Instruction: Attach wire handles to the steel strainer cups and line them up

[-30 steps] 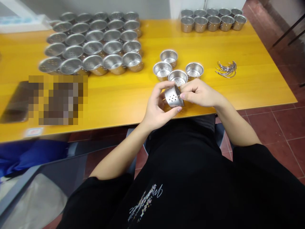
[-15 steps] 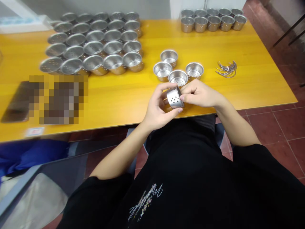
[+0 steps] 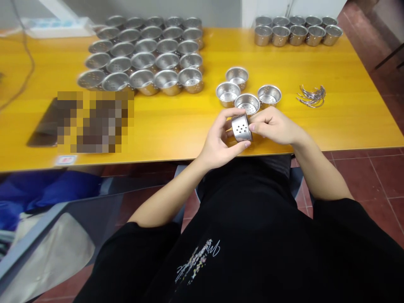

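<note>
Tilted on its side above the table's front edge is a small perforated metal cup (image 3: 241,128), its mouth facing right. My left hand (image 3: 217,141) curls round it, thumb below and fingers above. At the cup's rim, my right hand (image 3: 275,126) has its thumb and bent fingers pressed together. The fingertips reach the mouth and are partly hidden, so I cannot make out what they pinch. Just behind stands another perforated cup (image 3: 247,103), with a few more around it. A small pile of curved metal wires (image 3: 312,97) lies to the right.
Rows of perforated cups (image 3: 142,78) fill the back left of the yellow table (image 3: 164,126). More cups with wires across their tops (image 3: 297,35) stand at the back right. A dark flat object (image 3: 47,124), partly pixelated, lies at left. A white power strip (image 3: 59,27) sits behind.
The view has shifted, so the table and cups appear further right. Both hands keep nearly the same hold at the cup.
</note>
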`<state>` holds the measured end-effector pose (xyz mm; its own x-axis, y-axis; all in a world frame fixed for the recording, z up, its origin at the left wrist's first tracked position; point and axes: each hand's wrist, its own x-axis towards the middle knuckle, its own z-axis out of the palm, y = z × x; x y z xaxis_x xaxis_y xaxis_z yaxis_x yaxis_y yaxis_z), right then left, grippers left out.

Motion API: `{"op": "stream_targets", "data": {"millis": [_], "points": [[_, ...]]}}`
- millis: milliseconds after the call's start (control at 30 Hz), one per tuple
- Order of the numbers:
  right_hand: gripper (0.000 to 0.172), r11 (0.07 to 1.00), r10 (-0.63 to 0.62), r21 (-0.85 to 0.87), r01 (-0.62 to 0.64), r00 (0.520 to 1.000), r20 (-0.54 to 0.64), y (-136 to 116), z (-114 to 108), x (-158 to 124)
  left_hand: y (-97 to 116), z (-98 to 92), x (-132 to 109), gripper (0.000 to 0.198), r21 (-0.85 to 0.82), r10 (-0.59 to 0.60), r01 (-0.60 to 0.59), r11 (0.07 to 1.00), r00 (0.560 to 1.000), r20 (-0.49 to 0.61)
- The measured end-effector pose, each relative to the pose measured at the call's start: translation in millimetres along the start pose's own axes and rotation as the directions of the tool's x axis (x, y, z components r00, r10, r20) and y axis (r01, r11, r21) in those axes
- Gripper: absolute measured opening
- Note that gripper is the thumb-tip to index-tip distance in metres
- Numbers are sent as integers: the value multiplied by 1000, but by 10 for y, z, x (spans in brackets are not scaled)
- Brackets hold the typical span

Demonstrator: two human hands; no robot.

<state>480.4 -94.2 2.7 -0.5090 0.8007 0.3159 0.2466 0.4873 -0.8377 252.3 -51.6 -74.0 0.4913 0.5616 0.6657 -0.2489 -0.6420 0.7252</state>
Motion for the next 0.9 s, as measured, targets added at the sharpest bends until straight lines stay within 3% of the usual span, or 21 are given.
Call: {"op": "stream_targets", "data": {"millis": [733, 900], "points": [[48, 999, -32, 35, 30, 998, 62, 35, -40, 0, 84, -5, -4, 76, -8, -43, 43, 999, 999, 18], [47, 1000, -6, 27, 6, 1000, 23, 49, -22, -5, 79, -11, -9, 75, -17, -63, 63, 998, 998, 20]]}}
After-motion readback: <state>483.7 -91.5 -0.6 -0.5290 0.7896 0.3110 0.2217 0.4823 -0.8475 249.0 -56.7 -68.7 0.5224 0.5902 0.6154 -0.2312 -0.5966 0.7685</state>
